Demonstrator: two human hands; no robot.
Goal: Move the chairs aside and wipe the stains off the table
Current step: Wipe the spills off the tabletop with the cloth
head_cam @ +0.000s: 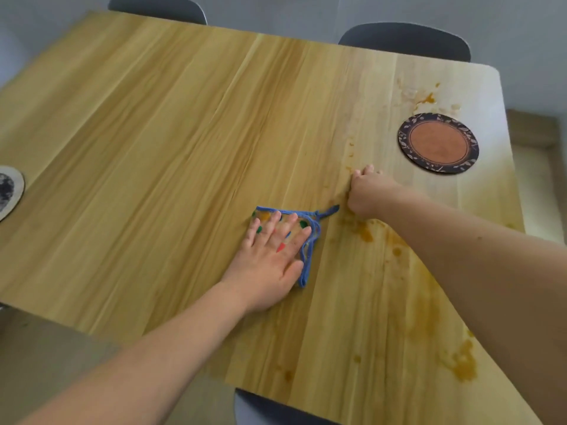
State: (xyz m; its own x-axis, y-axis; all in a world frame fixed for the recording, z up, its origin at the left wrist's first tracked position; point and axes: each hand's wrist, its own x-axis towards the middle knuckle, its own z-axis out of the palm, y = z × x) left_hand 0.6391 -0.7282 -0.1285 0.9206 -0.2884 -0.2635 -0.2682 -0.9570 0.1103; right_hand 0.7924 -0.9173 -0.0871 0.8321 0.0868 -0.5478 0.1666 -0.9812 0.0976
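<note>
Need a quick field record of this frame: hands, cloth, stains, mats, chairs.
left hand: flat, fingers spread, pressing on the cloth
right hand: closed fist resting on the table, holding nothing visible
cloth: blue-edged, spotted, bunched under the left hand
stains: orange, right side of table; more near the front right edge and beyond the round mat
round mat: dark rim, orange centre, far right
second mat: left edge, partly cut off
chairs: two at far side, one at near edge

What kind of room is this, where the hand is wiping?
Probably a dining room or an eating corner at home. A big wooden table has dark chairs pushed in around it, a round coaster on top, and orange food stains being wiped with a cloth.
</note>
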